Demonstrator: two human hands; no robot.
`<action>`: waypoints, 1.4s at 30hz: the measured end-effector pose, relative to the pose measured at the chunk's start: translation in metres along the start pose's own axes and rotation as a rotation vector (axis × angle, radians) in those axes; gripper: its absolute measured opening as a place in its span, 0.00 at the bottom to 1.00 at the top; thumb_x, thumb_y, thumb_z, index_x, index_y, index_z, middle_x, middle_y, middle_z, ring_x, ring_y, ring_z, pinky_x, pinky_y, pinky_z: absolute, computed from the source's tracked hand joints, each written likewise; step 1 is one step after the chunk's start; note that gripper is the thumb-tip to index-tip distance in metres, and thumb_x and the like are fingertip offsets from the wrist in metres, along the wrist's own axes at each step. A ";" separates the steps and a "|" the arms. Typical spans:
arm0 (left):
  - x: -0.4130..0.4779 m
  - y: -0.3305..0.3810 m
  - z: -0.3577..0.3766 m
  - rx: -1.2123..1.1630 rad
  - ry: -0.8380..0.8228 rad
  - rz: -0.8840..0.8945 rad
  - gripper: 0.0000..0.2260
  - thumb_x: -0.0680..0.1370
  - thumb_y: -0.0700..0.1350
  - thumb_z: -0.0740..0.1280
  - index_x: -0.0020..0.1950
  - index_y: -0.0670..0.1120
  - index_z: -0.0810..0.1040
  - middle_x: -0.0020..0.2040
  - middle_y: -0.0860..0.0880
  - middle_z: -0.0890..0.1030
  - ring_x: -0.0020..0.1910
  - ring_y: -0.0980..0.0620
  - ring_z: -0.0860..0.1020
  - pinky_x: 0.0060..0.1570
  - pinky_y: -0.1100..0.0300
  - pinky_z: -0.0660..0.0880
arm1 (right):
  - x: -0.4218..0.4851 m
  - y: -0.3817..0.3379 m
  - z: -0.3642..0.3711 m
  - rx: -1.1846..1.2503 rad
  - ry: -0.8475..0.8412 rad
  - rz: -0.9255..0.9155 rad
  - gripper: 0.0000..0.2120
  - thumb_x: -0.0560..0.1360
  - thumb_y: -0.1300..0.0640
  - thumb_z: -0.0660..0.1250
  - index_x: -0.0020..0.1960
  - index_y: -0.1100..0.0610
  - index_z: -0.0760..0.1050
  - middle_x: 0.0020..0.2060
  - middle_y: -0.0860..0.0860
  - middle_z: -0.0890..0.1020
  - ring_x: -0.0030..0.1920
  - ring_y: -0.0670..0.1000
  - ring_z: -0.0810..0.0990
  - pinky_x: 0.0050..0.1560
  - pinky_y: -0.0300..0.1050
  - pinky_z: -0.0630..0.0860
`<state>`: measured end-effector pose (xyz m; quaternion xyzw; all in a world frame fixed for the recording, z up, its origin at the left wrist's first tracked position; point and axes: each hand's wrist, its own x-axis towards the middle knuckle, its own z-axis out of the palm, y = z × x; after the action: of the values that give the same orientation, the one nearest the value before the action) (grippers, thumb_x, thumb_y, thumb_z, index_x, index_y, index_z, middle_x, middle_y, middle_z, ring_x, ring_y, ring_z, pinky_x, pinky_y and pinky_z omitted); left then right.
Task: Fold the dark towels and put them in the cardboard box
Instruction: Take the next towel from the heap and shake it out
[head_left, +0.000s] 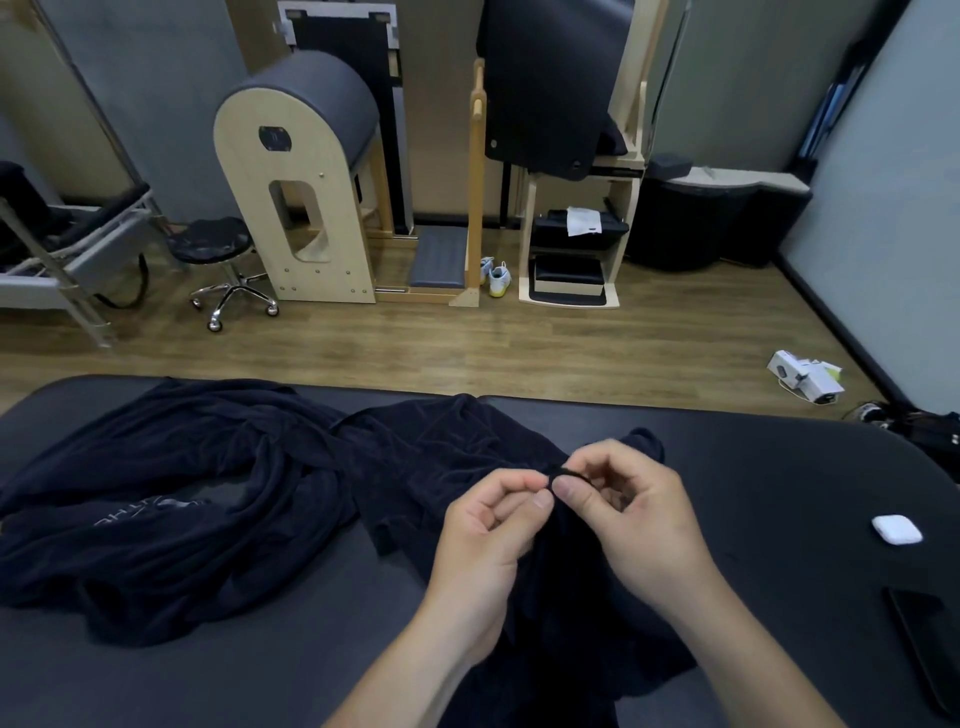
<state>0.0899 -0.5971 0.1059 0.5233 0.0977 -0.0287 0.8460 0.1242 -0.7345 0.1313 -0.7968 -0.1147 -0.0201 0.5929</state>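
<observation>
I am pinching one dark towel's (441, 457) edge with my left hand (488, 525) and right hand (634, 509), thumbs almost touching. It is draping below them onto the bench (779, 467). Nothing is looking folded yet. A second towel (156, 499) is lying crumpled beyond my left hand, its pale lettering unreadable. I am seeing no cardboard box.

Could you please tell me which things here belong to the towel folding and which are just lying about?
For the job: pinched towel, held by left hand and right hand; lettered towel, crumpled at left. No cardboard box in view.
Lying about: earbud case, phone, stool, shoes.
</observation>
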 end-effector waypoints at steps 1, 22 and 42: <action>0.001 0.002 0.001 -0.011 -0.014 -0.011 0.08 0.73 0.43 0.74 0.50 0.42 0.82 0.39 0.43 0.79 0.43 0.47 0.74 0.47 0.57 0.72 | 0.002 0.000 -0.001 -0.009 0.005 0.002 0.13 0.71 0.64 0.74 0.41 0.46 0.78 0.39 0.44 0.80 0.41 0.44 0.79 0.42 0.39 0.74; 0.147 0.281 0.162 0.918 -0.064 0.908 0.09 0.73 0.38 0.70 0.46 0.49 0.73 0.40 0.53 0.76 0.36 0.56 0.73 0.35 0.67 0.68 | 0.242 -0.261 -0.134 -0.426 0.387 -0.569 0.15 0.76 0.55 0.70 0.35 0.64 0.76 0.29 0.59 0.75 0.31 0.48 0.67 0.35 0.46 0.62; 0.131 0.411 0.116 1.454 -0.083 0.811 0.19 0.75 0.50 0.74 0.63 0.49 0.77 0.56 0.52 0.82 0.54 0.54 0.80 0.57 0.60 0.75 | 0.236 -0.348 -0.174 -0.623 0.547 -0.668 0.14 0.77 0.51 0.66 0.41 0.63 0.76 0.33 0.53 0.73 0.36 0.51 0.69 0.36 0.43 0.65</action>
<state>0.2963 -0.5085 0.4925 0.9322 -0.1726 0.2030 0.2451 0.3001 -0.7682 0.5500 -0.8207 -0.1919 -0.4483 0.2977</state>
